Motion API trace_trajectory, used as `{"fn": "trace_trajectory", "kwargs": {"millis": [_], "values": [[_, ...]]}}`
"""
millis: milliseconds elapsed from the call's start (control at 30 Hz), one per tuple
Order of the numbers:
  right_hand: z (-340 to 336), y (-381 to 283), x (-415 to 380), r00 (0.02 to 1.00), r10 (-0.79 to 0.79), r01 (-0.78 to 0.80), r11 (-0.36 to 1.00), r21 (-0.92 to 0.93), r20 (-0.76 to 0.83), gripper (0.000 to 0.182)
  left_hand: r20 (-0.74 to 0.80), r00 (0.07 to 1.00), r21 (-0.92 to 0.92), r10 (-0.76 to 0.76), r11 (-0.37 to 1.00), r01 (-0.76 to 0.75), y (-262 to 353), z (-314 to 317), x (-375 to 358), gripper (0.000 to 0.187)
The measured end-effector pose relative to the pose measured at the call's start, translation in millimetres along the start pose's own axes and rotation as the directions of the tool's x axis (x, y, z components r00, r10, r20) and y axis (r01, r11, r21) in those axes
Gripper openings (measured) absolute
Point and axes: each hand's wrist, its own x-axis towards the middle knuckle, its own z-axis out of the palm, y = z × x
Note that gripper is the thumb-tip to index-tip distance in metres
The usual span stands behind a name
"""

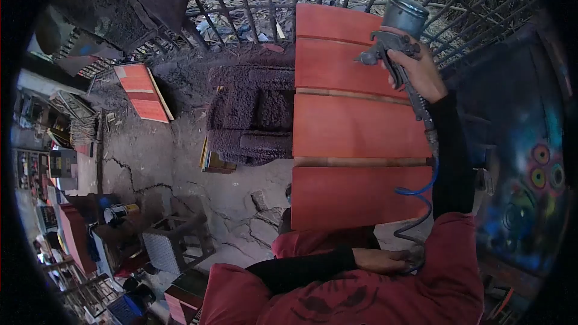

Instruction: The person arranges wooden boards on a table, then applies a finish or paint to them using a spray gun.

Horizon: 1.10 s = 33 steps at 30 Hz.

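Black sleeve cloth leads to the left hand (382,260), low near the body at about 5 o'clock. Its fingers meet the hose (404,229); whether they close round it, I cannot tell.

Just beyond lie four red boards, one after another from near to far, each with its long axis running from 9 to 3 o'clock. The nearest board (361,195) has the hose's blue stretch above its right part; a gap shows pale wood between it and the next board (355,126).

The right hand (418,72), farther out towards 1 o'clock, is wrapped round the grip of the spray gun (391,45), by the 3 o'clock ends of the two farther boards (325,63) (331,24). Its nozzle points to 9 o'clock, along their length, so the red faces extend from the gun towards the left. This hand is much nearer those two than the left one is. The metal cup (406,15) sits at the gun's 12 o'clock side, with the barred fence (271,3) beyond.
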Motion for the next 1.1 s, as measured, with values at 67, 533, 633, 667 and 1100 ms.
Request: {"fn": "trace_trajectory", "kwargs": {"millis": [67, 533, 633, 667, 1100], "values": [[15.9, -3.6, 5.2, 1.0, -0.01, 0.009, 0.999, 0.043, 0.021, 0.036, -0.02, 0.997, 0.153, 0.08, 0.985, -0.076, -28.4, -6.5, 11.2, 0.055], [18.1, -0.5, -5.2, 0.998, 0.04, -0.043, 0.997, 0.057, 0.046, 0.038, 0.01, 1.0, 0.181, 0.011, 0.983, -0.013, -16.5, -8.4, 5.8, 0.06], [-15.0, 6.0, -16.8, 0.997, 0.075, -0.075, 0.997, 0.026, -0.009, 0.038, 0.024, 0.999, 0.205, 0.023, 0.978, -0.027, -18.3, -8.3, 13.7, 0.058], [-27.2, 8.3, -21.1, 0.997, 0.071, -0.071, 0.997, 0.016, -0.018, 0.038, 0.063, 0.996, 0.049, -0.07, 0.997, 0.067, -6.9, -6.7, 10.0, 0.055], [-158.9, 3.9, -93.1, 0.904, 0.205, -0.272, 0.953, -0.136, -0.374, 0.04, 0.187, 0.979, 0.281, 0.076, 0.951, -0.127, -14.2, -16.4, 23.7, 0.043]]}}
